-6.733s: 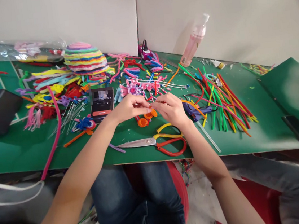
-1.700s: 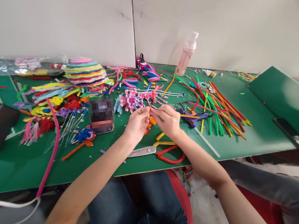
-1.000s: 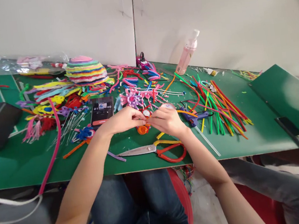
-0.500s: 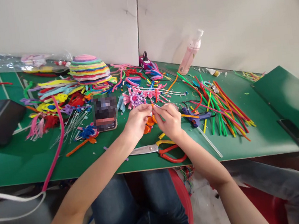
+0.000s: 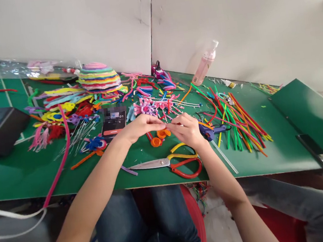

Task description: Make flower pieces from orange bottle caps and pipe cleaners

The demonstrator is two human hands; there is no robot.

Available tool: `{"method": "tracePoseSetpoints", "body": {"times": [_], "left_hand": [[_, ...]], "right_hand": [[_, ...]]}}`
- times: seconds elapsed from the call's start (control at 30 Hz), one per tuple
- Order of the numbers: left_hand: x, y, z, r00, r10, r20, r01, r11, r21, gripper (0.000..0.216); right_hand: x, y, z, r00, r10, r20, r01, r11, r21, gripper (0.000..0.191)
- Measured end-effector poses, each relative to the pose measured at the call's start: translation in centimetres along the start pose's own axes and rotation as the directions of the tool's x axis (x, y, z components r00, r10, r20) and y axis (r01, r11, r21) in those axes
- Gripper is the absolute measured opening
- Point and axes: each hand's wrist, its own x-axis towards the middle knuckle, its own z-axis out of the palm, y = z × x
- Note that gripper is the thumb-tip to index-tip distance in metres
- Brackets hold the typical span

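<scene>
My left hand (image 5: 143,126) and my right hand (image 5: 186,130) meet fingertip to fingertip over the table. Both are closed in a pinch, and whatever lies between the fingertips is hidden. Just beneath them are orange coiled pipe cleaner pieces (image 5: 156,141); I cannot tell whether they hang from the fingers or rest on the table. Scissors (image 5: 152,164) with one yellow and one red handle lie nearer to me. Beside my right hand is a purple glue gun (image 5: 214,130) with a clear glue stick (image 5: 225,158).
Loose pipe cleaners (image 5: 238,123) spread at the right, with a pink bottle (image 5: 204,64) behind. A phone (image 5: 114,123), a blue pipe cleaner flower (image 5: 96,143) and a striped dome (image 5: 99,78) are left. A dark box (image 5: 1,127) stands far left; another person's leg (image 5: 291,195) shows at right.
My hands have come down slightly toward me, and my left hand's fingers reach out straighter. The orange coils and the scissors show more fully. The phone's screen has lit up differently.
</scene>
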Motion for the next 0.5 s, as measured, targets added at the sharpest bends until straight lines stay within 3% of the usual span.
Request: {"method": "tracePoseSetpoints", "body": {"times": [0.13,0.27,0.37,0.5], "left_hand": [[-0.4,0.3,-0.3,0.999,0.016,0.032,-0.021,0.982,0.19,0.021],[0.2,-0.4,0.6,0.985,0.095,-0.144,-0.05,0.957,0.286,0.02],[0.8,-0.9,1.8,0.941,0.14,-0.307,-0.109,0.987,0.116,0.023],[1.1,-1.2,3.1,0.881,0.068,-0.469,-0.189,0.958,-0.217,0.027]], "right_hand": [[0.0,-0.3,0.2,0.998,-0.037,0.055,0.036,0.999,0.021,0.014],[-0.2,-0.8,0.7,0.995,0.089,0.044,-0.088,0.996,-0.023,0.015],[-0.3,-1.2,1.4,0.974,0.225,-0.005,-0.225,0.974,-0.024,0.016],[-0.4,-1.8,2.3,0.958,0.282,-0.044,-0.283,0.959,-0.025,0.019]]}}
